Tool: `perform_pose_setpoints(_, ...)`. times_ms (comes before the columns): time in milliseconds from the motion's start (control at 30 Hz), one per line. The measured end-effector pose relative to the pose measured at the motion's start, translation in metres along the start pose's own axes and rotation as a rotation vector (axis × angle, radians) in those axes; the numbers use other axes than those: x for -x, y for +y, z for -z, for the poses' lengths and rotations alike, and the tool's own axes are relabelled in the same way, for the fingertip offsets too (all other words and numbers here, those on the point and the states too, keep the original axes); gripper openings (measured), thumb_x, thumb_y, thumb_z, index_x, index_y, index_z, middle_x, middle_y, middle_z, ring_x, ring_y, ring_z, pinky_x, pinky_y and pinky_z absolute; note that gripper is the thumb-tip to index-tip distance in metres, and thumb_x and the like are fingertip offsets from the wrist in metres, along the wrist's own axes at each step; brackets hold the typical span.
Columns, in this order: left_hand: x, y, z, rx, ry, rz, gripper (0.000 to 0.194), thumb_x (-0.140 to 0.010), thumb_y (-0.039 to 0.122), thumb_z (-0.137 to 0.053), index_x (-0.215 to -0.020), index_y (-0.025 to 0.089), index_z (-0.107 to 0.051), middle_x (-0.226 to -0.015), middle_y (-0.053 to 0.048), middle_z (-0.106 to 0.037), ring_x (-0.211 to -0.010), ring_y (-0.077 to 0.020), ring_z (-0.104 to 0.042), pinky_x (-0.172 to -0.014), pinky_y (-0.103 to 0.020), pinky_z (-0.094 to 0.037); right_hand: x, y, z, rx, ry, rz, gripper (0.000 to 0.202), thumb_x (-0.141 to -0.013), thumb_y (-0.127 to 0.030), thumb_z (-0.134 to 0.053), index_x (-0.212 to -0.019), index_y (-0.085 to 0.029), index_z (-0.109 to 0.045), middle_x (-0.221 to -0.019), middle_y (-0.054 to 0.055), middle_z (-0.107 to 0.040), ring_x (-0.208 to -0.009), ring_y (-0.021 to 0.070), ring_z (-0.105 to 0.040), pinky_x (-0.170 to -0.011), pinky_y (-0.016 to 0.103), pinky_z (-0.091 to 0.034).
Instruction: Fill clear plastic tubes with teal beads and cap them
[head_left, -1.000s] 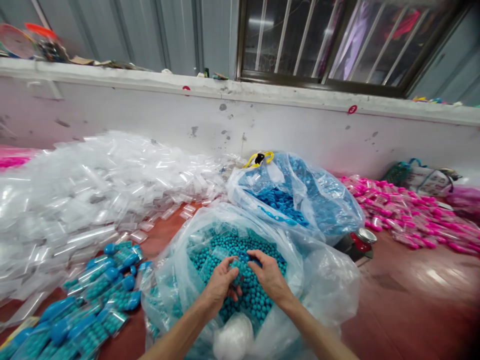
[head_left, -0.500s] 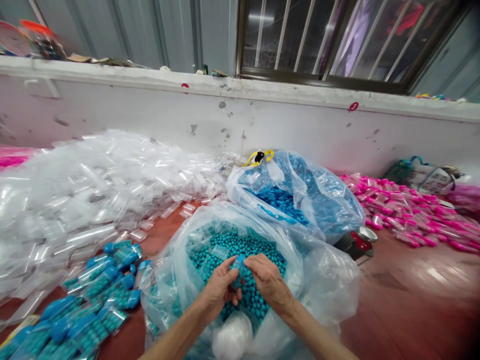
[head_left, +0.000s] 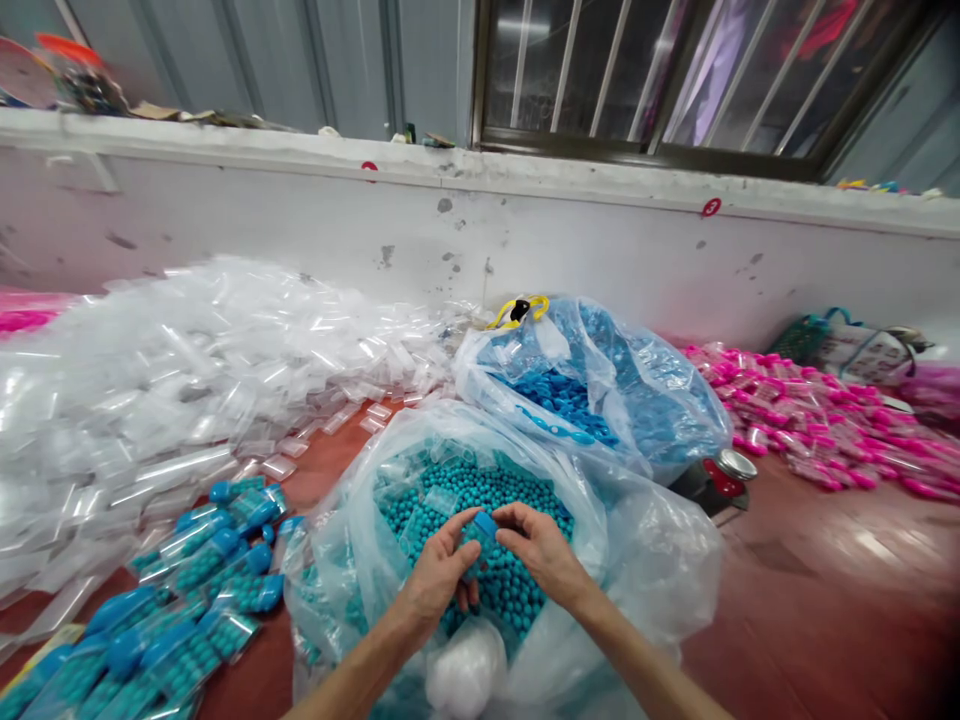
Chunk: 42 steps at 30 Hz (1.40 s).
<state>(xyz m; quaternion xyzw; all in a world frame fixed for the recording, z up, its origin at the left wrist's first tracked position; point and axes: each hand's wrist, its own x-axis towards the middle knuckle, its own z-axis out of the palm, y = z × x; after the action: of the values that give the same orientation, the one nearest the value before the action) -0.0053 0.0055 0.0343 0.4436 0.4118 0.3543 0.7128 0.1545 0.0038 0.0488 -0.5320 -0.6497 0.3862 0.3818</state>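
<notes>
My left hand [head_left: 442, 565] is closed around a small clear container [head_left: 475, 566] with teal beads showing in it, held over an open bag. On its upper end sits a blue cap [head_left: 485, 524]. Thumb and fingers of my right hand [head_left: 541, 552] are bent at the cap's right edge, seeming to touch it. Below both hands, teal beads [head_left: 517, 485] fill the translucent plastic bag [head_left: 352, 500], with a few clear empty containers lying on them. A white, rounded plastic bundle [head_left: 466, 672] rests at the bag's near side.
Filled blue-capped containers [head_left: 199, 580] lie at left, below a large heap of clear empty containers [head_left: 187, 370]. Behind the beads stands a bag of blue caps [head_left: 559, 400]. Pink-capped containers [head_left: 817, 420] are piled at right, and a silver-lidded jar [head_left: 731, 470] stands nearer on the red surface [head_left: 840, 600].
My right hand's fingers have opened slightly and shifted at the cap, which now shows more clearly. The container stays in my left hand in nearly the same place.
</notes>
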Motion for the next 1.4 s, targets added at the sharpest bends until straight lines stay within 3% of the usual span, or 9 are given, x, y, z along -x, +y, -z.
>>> perform_pose_setpoints(300, 0.005, -0.003, -0.004, 0.023, 0.014, 0.031, 0.072, -0.068, 0.045, -0.058, -0.128, 0.015, -0.031, -0.061, 0.004, -0.055, -0.033, -0.0052, -0.045, -0.028, -0.014, -0.026, 0.006, 0.001, -0.002, 0.338, 0.027, 0.287, 0.02, -0.081, -0.015, -0.047, -0.082, -0.021, -0.066, -0.077, 0.003, -0.066, -0.076, 0.016, -0.058, -0.073, 0.029, -0.042)
perform_pose_setpoints(600, 0.002, -0.006, -0.01, -0.005, 0.189, 0.009, 0.054, -0.07, 0.042, -0.055, -0.114, 0.013, -0.041, -0.044, 0.01, -0.042, -0.027, -0.004, -0.036, -0.027, -0.013, -0.022, 0.012, -0.001, -0.013, 0.151, 0.048, 0.185, 0.021, -0.079, -0.018, -0.048, -0.085, -0.021, -0.068, -0.082, 0.004, -0.066, -0.079, 0.0165, -0.058, -0.073, 0.028, -0.043)
perform_pose_setpoints(767, 0.006, 0.002, 0.003, 0.078, 0.039, 0.043, 0.055, -0.07, 0.044, -0.056, -0.114, 0.017, -0.037, -0.054, 0.005, -0.055, -0.034, -0.0074, -0.048, -0.03, -0.014, -0.029, 0.007, 0.0, 0.001, -0.163, -0.154, -0.119, 0.026, -0.068, -0.019, -0.055, -0.092, -0.019, -0.064, -0.064, -0.002, -0.06, -0.058, 0.013, -0.054, -0.059, 0.025, -0.044)
perform_pose_setpoints(867, 0.008, 0.008, 0.008, 0.044, -0.019, 0.044, 0.053, -0.071, 0.045, -0.055, -0.112, 0.018, -0.037, -0.057, 0.004, -0.056, -0.034, -0.0084, -0.05, -0.03, -0.015, -0.029, -0.001, -0.001, 0.008, -0.325, -0.167, -0.244, 0.028, -0.063, -0.021, -0.057, -0.091, -0.017, -0.06, -0.056, -0.006, -0.053, -0.047, 0.0089, -0.047, -0.049, 0.022, -0.041)
perform_pose_setpoints(1000, 0.01, 0.009, 0.002, -0.089, -0.024, 0.041, 0.052, -0.069, 0.046, -0.056, -0.108, 0.018, -0.038, -0.058, 0.005, -0.054, -0.034, -0.0087, -0.05, -0.03, -0.016, -0.029, -0.006, -0.006, 0.003, -0.353, -0.101, -0.184, 0.047, -0.065, -0.023, -0.057, -0.111, -0.018, -0.048, -0.077, -0.001, -0.059, -0.062, 0.0122, -0.054, -0.052, 0.023, -0.044)
perform_pose_setpoints(1167, 0.012, 0.005, -0.007, -0.132, 0.146, 0.015, 0.054, -0.073, 0.045, -0.049, -0.119, 0.02, -0.034, -0.052, 0.009, -0.046, -0.032, -0.0091, -0.044, -0.03, -0.019, -0.029, 0.006, -0.019, -0.009, 0.066, -0.133, 0.001, 0.029, -0.082, -0.027, -0.042, -0.107, -0.018, -0.053, -0.088, 0.005, -0.061, -0.084, 0.0171, -0.057, -0.077, 0.031, -0.043)
perform_pose_setpoints(1233, 0.013, 0.006, -0.007, -0.127, 0.172, -0.02, 0.055, -0.075, 0.04, -0.05, -0.124, 0.02, -0.034, -0.054, 0.008, -0.049, -0.039, -0.0097, -0.047, -0.037, -0.02, -0.035, 0.013, -0.023, -0.014, 0.172, -0.202, -0.006, 0.046, -0.076, -0.031, -0.053, -0.119, -0.017, -0.045, -0.106, 0.009, -0.058, -0.1, 0.022, -0.052, -0.087, 0.035, -0.039)
perform_pose_setpoints(1333, 0.014, 0.009, -0.007, -0.066, 0.124, -0.113, 0.05, -0.073, 0.033, -0.056, -0.118, 0.018, -0.043, -0.077, 0.001, -0.06, -0.072, -0.0133, -0.057, -0.063, -0.021, -0.044, 0.019, -0.027, -0.023, 0.274, -0.251, -0.046, 0.091, -0.056, -0.031, -0.072, -0.133, -0.012, -0.026, -0.129, 0.017, -0.038, -0.119, 0.0309, -0.036, -0.095, 0.041, -0.034)
perform_pose_setpoints(1400, 0.013, 0.011, -0.008, -0.035, 0.097, -0.138, 0.043, -0.071, 0.031, -0.058, -0.111, 0.018, -0.048, -0.085, 0.0, -0.061, -0.083, -0.0145, -0.055, -0.074, -0.022, -0.042, 0.02, -0.026, -0.031, 0.314, -0.204, -0.018, 0.094, -0.055, -0.029, -0.071, -0.133, -0.012, -0.023, -0.126, 0.018, -0.039, -0.115, 0.0311, -0.04, -0.091, 0.042, -0.037)
